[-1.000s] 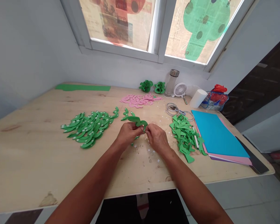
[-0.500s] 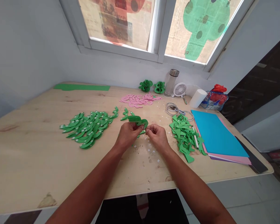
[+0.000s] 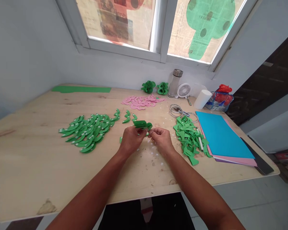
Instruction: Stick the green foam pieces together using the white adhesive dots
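Between my hands is a layered stack of green paper cutouts (image 3: pixel 142 124) with curved edges. My left hand (image 3: pixel 132 138) is closed round its left and lower side. The fingertips of my right hand (image 3: pixel 161 138) are pinched together at the stack's right end; whether they grip its edge or a tiny piece there is hidden. A few loose curved green cutouts (image 3: pixel 126 119) with white patches lie just beyond my left hand. Left of it spreads a big heap of similar green cutouts (image 3: pixel 90 131) with white tabs. Small white paper bits (image 3: pixel 152 154) are scattered below my hands.
To the right lie green paper scraps (image 3: pixel 188 137) with a white pen (image 3: pixel 200 140), and blue sheets (image 3: pixel 224 135). Tape rolls (image 3: pixel 175 110), pink cutouts (image 3: pixel 142 102), green paper ornaments (image 3: pixel 148 87), a glass bottle (image 3: pixel 175 83), a small fan (image 3: pixel 183 90) and a white roll (image 3: pixel 202 99) stand farther back.
The stack in my left hand has tipped and its layers show more fanned out. My right fingertips stay close at its right end. The whole view has shifted slightly.
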Demonstrator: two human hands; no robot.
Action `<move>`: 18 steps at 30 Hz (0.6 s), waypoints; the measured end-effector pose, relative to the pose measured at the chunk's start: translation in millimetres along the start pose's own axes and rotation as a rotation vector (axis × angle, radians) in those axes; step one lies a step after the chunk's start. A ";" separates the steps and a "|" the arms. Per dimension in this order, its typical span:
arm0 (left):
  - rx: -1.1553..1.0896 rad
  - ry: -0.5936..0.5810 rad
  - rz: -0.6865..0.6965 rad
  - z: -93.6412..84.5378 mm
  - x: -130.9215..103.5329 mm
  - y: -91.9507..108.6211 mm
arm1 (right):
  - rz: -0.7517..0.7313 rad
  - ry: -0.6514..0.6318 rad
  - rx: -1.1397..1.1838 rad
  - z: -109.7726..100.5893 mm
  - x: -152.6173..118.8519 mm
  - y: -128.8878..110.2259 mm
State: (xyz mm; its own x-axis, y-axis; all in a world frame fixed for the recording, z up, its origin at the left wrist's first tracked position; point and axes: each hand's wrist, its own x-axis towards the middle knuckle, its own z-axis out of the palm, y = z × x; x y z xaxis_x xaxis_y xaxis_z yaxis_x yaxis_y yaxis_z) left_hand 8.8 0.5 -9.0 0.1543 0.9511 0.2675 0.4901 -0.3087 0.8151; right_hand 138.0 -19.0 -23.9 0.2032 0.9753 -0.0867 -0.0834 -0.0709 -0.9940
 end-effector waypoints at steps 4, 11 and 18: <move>0.041 0.008 0.026 0.9 -1.7 0.8 | 0.028 0.008 0.035 0.0 1.2 2.3; 0.120 0.020 0.079 2.9 -2.1 -0.1 | 0.030 0.037 0.041 0.7 2.9 4.2; 0.160 0.026 0.101 3.2 -2.3 0.9 | 0.048 0.043 0.056 1.5 4.0 5.3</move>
State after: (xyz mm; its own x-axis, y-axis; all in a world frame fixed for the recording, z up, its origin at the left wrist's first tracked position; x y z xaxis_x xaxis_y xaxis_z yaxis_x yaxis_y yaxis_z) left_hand 11.6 -2.0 -10.5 0.1883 0.9142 0.3589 0.6036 -0.3960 0.6920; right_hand 136.9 -15.2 -29.4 0.2390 0.9612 -0.1377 -0.1485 -0.1040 -0.9834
